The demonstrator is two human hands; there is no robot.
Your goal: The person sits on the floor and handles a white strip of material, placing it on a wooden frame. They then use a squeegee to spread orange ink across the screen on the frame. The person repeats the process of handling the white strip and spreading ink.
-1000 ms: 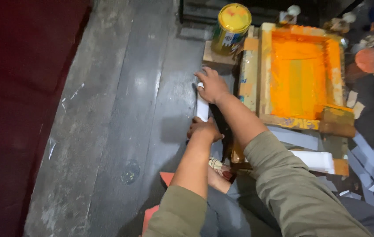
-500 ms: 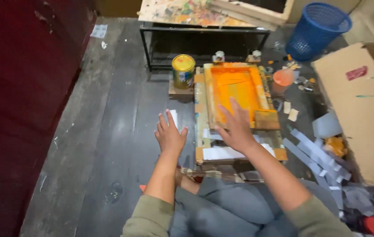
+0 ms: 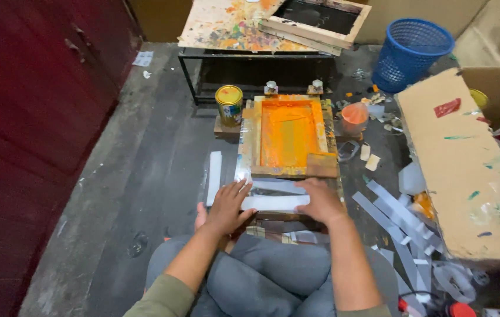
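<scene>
both my hands are now down at the near edge of the printing rig; half a second ago the right one was flat on the orange screen and the left was out on the floor by the white strips.

big cardboard box (image 3: 467,170) sits to my right, blue basket (image 3: 415,51) behind it. paint-splattered board (image 3: 226,26) lies on the black stand ahead. wooden screen frame (image 3: 290,136), flooded with orange ink, lies flat in front of my knees, squeegee block (image 3: 322,165) at its near right corner. yellow-lidded tin (image 3: 229,103) stands just left of the frame, orange cup (image 3: 353,117) just right.

white paper strip (image 3: 275,202) lies across the base, just below the frame's near edge. left hand (image 3: 227,205) is spread open, fingertips pressing its left end. right hand (image 3: 321,201) is flat, palm down on its right end. neither grips, both just pin it.

to do this well: keep the strip square to the frame edge, press evenly from both ends, no buckling, keep fingers clear of wet ink. stack of white strips (image 3: 214,177) sits to the left, near my left hand.
</scene>
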